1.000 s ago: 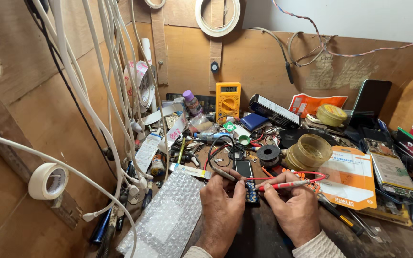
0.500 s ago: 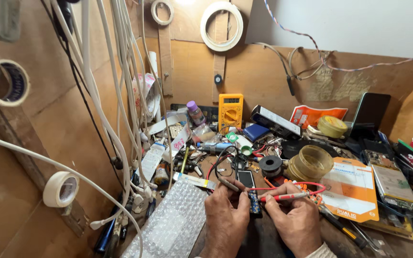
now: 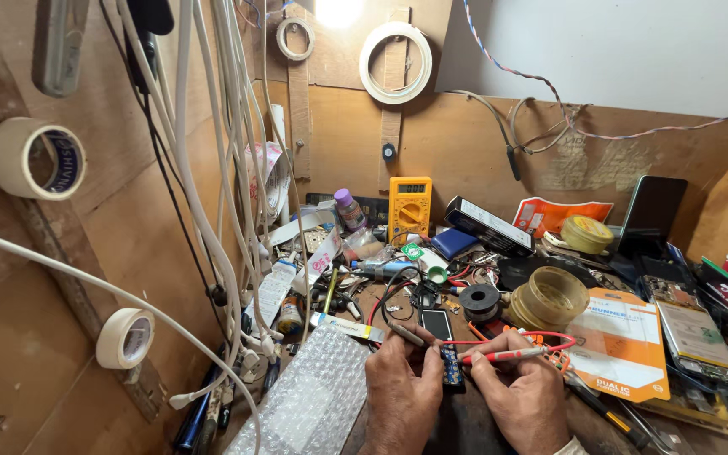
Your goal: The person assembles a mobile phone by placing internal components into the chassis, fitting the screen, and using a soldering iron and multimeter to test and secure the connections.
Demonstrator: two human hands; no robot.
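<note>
My left hand [image 3: 402,389] pinches a black test probe [image 3: 404,334] whose tip meets a small dark blue component [image 3: 452,366] lying between both hands. A red test probe [image 3: 507,355] is held by my right hand [image 3: 520,396] like a pen, tip on the same component. Red and black leads [image 3: 398,295] run back toward a yellow multimeter [image 3: 409,208] leaning against the back wall. A small phone [image 3: 436,323] lies flat just beyond the component.
Bubble wrap [image 3: 313,396] lies at left of my hands. A solder spool [image 3: 551,297], black tape roll [image 3: 479,299], orange package [image 3: 619,341], purple-capped bottle [image 3: 349,209] and dark phone [image 3: 652,212] crowd the bench. White cables [image 3: 221,168] and tape rolls [image 3: 37,157] hang at left.
The camera has tilted up, so my hands sit lower in view and more wall shows. Both hands stay on the probes at the blue component.
</note>
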